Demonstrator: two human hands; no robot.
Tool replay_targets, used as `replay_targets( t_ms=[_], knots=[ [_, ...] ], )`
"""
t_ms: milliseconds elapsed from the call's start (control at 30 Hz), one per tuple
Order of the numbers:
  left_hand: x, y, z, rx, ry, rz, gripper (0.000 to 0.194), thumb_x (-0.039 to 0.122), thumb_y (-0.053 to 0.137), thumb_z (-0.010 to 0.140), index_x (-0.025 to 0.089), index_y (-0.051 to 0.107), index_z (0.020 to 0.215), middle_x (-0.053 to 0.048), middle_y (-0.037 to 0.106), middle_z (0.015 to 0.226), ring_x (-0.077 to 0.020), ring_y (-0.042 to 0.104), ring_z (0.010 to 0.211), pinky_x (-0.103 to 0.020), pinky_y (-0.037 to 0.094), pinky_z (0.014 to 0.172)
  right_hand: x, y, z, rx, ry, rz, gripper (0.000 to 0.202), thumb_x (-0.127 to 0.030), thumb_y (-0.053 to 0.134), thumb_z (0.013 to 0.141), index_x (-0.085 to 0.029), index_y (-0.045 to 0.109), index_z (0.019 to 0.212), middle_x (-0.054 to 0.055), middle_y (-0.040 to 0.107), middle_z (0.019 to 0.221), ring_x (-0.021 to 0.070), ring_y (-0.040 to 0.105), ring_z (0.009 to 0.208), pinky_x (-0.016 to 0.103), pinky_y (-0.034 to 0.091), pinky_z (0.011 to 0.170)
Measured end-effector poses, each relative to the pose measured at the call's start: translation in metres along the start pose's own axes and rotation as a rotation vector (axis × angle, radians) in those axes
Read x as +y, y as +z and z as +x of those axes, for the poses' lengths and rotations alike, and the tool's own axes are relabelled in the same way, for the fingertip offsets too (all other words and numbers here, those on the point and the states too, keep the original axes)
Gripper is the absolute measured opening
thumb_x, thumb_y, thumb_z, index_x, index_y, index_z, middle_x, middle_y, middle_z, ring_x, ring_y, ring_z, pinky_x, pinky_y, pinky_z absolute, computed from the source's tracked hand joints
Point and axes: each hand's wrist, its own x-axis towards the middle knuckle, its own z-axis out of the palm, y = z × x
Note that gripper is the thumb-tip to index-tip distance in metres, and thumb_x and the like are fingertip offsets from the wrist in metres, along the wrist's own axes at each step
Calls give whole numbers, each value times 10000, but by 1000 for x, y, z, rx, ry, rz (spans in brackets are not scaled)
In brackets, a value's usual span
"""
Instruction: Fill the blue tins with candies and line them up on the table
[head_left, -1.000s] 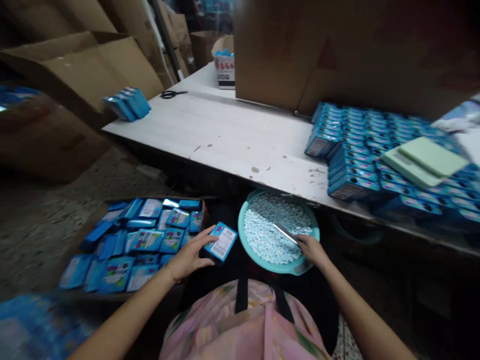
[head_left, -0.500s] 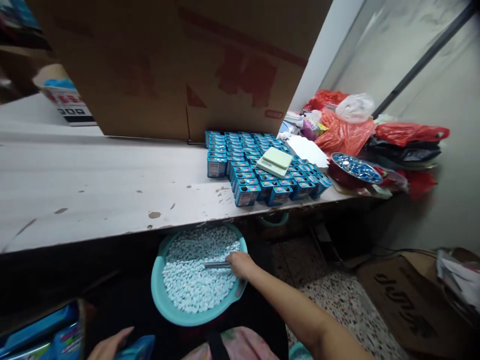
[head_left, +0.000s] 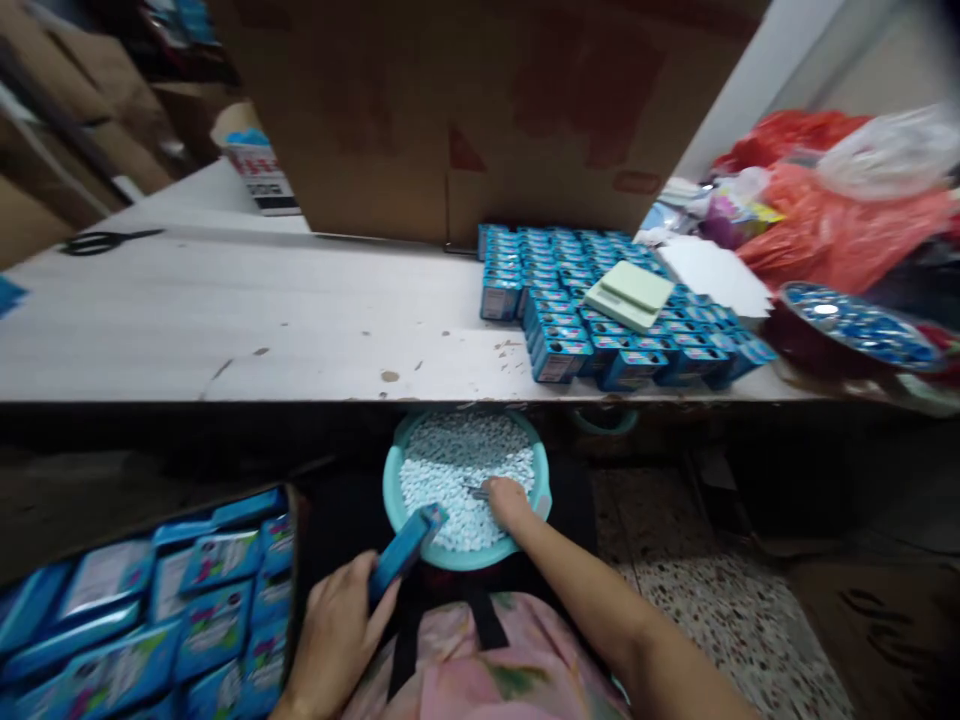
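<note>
A turquoise basin point(head_left: 391, 490) full of small pale blue-white pellets point(head_left: 457, 480) sits below the table edge. My right hand point(head_left: 510, 500) is over its right half, closed round a metal scoop point(head_left: 478, 492) whose far end is among the pellets. My left hand point(head_left: 341, 620) grips a slim blue box point(head_left: 405, 550), tilted so its upper end reaches over the basin's lower left rim. To the left, a carton point(head_left: 294, 520) holds several similar blue packs point(head_left: 217, 615), lying flat and packed together.
Rows of blue boxes point(head_left: 559, 360) stand on the white table point(head_left: 300, 330), with a pale green scale point(head_left: 631, 295) on top. A large cardboard box point(head_left: 480, 120) stands behind. Scissors point(head_left: 109, 240) lie far left; a bowl of blue wrapped pieces point(head_left: 855, 325) and red bags point(head_left: 847, 230) are at right.
My left hand has risen from the carton's side towards the basin with the blue box. My right hand stays at the basin with the scoop, now lower among the pellets. The view has swung left.
</note>
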Motion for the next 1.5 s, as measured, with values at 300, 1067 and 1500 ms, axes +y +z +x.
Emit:
replay_targets(
  t_ms=[300, 1067, 1500],
  knots=[
    [7, -13, 40, -251, 4, -94, 521, 223, 484, 720, 260, 412, 1234, -50, 580, 1023, -211, 555, 938, -330, 396, 838, -21, 24, 11, 35, 36, 154, 303, -139, 389, 773, -191, 643, 930, 94, 642, 952, 192, 551, 939, 260, 369, 761],
    [-10, 24, 88, -79, -111, -702, 452, 268, 556, 666, 162, 457, 1095, -30, 564, 990, -177, 537, 911, -315, 408, 865, 0, -139, -26, -81, -385, 398, 238, -158, 449, 696, -182, 673, 772, -6, 587, 612, 90, 500, 570, 173, 337, 519],
    [-6, 44, 95, -65, -66, -599, 400, 276, 569, 656, 179, 494, 1036, -31, 541, 997, -195, 510, 940, -328, 378, 879, -62, -179, -30, -5, -325, -182, 207, -212, 523, 731, -122, 657, 862, 139, 638, 868, 247, 573, 904, 357, 391, 780]
  ],
)
